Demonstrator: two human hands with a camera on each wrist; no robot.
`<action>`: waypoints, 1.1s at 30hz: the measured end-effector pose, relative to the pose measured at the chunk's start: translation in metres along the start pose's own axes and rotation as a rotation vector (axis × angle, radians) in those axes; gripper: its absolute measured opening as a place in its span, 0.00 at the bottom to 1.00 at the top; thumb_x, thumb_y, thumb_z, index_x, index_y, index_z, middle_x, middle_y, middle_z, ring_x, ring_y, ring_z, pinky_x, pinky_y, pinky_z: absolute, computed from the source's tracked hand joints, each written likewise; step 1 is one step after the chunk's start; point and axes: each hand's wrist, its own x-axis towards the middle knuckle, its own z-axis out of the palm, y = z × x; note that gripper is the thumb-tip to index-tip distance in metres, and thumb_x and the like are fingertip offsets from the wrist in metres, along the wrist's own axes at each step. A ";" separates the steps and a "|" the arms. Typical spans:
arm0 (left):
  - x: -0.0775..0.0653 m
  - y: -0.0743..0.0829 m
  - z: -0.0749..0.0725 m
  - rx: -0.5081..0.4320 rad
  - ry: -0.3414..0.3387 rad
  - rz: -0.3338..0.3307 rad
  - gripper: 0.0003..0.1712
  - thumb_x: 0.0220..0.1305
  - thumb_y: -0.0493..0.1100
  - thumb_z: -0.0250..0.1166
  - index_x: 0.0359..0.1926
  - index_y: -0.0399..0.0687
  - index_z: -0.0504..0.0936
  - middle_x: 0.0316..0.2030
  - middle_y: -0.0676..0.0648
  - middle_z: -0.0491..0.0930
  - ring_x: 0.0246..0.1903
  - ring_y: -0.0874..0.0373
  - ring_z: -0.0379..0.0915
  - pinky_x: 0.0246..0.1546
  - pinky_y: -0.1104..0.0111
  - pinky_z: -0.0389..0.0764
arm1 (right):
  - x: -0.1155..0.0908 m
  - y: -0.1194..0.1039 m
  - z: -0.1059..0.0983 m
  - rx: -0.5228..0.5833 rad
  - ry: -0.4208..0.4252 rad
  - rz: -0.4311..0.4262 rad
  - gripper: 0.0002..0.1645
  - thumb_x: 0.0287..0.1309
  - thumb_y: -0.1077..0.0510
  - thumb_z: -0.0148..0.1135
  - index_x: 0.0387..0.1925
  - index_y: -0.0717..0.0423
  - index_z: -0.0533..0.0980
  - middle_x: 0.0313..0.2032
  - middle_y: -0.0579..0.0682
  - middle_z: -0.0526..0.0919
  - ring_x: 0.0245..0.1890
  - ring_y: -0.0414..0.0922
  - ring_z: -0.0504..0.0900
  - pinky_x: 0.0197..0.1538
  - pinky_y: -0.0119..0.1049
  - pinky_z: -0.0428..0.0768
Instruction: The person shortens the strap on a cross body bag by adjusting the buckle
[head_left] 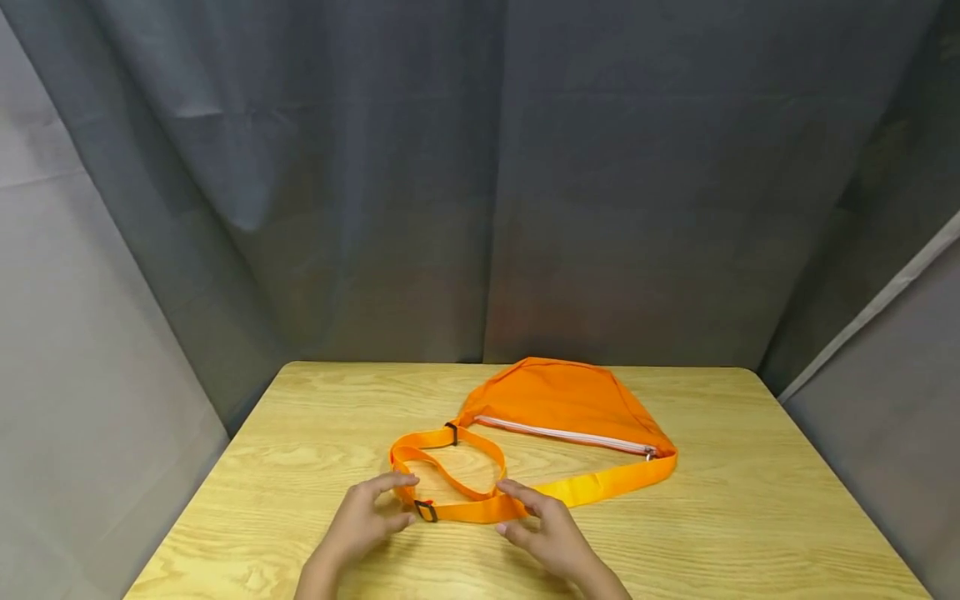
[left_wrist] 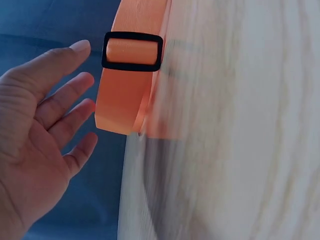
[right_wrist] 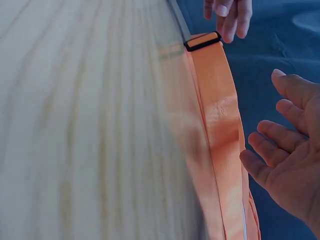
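Observation:
An orange waist bag (head_left: 562, 400) lies on the table, its white zipper (head_left: 562, 433) facing the near side. Its strap (head_left: 476, 511) is looped to the left, with a black slider buckle (head_left: 426, 510) near the front. My left hand (head_left: 362, 518) is beside that buckle, fingers spread and holding nothing. In the left wrist view, the fingertips (left_wrist: 86, 78) stand just short of the strap (left_wrist: 120, 100). My right hand (head_left: 551, 533) is at the strap's front stretch, fingers parted. The right wrist view shows its fingers (right_wrist: 265, 147) loosely extended next to the webbing (right_wrist: 220, 110), not wrapped round it.
The wood-grain table (head_left: 735, 517) has rounded far corners. A second black slider (head_left: 452, 433) sits on the strap close to the bag's left end. Dark grey curtains (head_left: 405, 208) hang behind the table, with paler fabric (head_left: 97, 350) on the left.

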 end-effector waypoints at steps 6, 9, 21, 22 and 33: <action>0.006 -0.004 0.000 -0.003 -0.012 -0.004 0.25 0.47 0.38 0.74 0.50 0.55 0.81 0.53 0.46 0.76 0.57 0.42 0.64 0.55 0.42 0.60 | 0.010 -0.001 0.008 0.012 -0.010 0.001 0.27 0.56 0.54 0.64 0.58 0.55 0.72 0.57 0.51 0.73 0.58 0.53 0.69 0.53 0.50 0.71; 0.008 -0.006 0.002 0.013 -0.022 -0.005 0.25 0.46 0.38 0.74 0.49 0.55 0.81 0.53 0.45 0.76 0.57 0.41 0.65 0.55 0.43 0.61 | 0.014 -0.002 0.014 0.015 -0.026 0.009 0.26 0.56 0.56 0.65 0.57 0.56 0.74 0.56 0.49 0.75 0.58 0.51 0.70 0.53 0.49 0.72; 0.013 -0.010 0.007 0.151 -0.026 0.044 0.22 0.45 0.34 0.73 0.46 0.46 0.83 0.45 0.48 0.79 0.49 0.45 0.70 0.50 0.47 0.68 | 0.026 -0.008 0.029 -0.091 -0.058 0.032 0.22 0.56 0.57 0.65 0.53 0.56 0.76 0.54 0.50 0.76 0.56 0.52 0.70 0.57 0.53 0.65; 0.013 -0.010 0.008 0.158 -0.028 0.044 0.21 0.45 0.34 0.73 0.45 0.46 0.83 0.44 0.49 0.79 0.49 0.46 0.70 0.50 0.47 0.68 | 0.027 -0.008 0.030 -0.105 -0.060 0.032 0.22 0.56 0.56 0.64 0.53 0.56 0.77 0.53 0.49 0.77 0.55 0.51 0.71 0.57 0.53 0.66; 0.013 -0.002 0.011 0.233 -0.062 0.060 0.11 0.43 0.37 0.75 0.28 0.57 0.84 0.37 0.58 0.74 0.42 0.54 0.66 0.45 0.51 0.67 | 0.034 -0.011 0.039 -0.403 -0.041 -0.061 0.17 0.46 0.59 0.71 0.42 0.54 0.82 0.32 0.39 0.80 0.33 0.38 0.72 0.35 0.34 0.66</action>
